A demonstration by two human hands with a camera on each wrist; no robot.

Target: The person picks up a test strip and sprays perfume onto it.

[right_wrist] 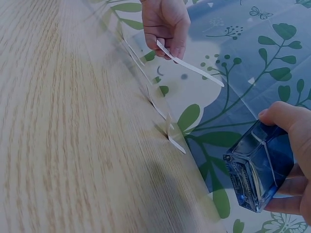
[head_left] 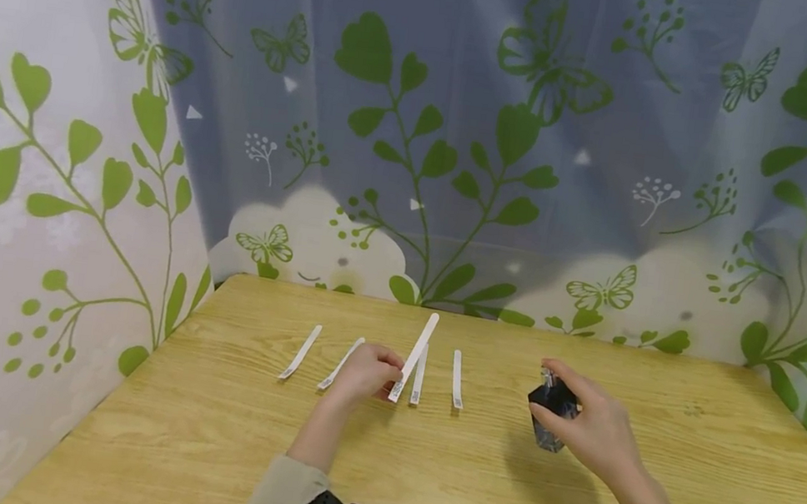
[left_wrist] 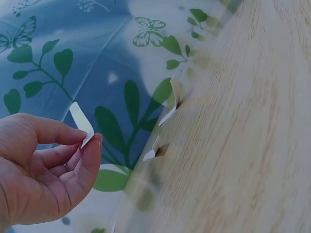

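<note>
- Pinching a white paper strip (head_left: 417,350) near its printed end, the left hand (head_left: 367,375) has thumb and fingers together on it; the strip is up off the wooden table (head_left: 421,481), its far end pointing toward the patterned curtain (head_left: 430,154).
- Curled round a dark glass bottle (head_left: 546,433), the right hand (head_left: 601,432) has a firm-looking grip, with one fingertip on the nozzle (head_left: 547,377) at the top; the bottle appears raised above the table, to the right of every strip.
- Done, as far as the pictures show: one strip is picked up and the bottle is in hand, finger placed on top, so the setting-up looks complete.
- Left, by my judgement: bottle and held strip are well apart, so the work on this strip seems unfinished.
- Four more strips (head_left: 459,376) lie on the table, two toward the left and two toward the right of the left hand, none of them gripped.
- Whether any strip is already wetted I cannot tell; no mist or droplets show.
</note>
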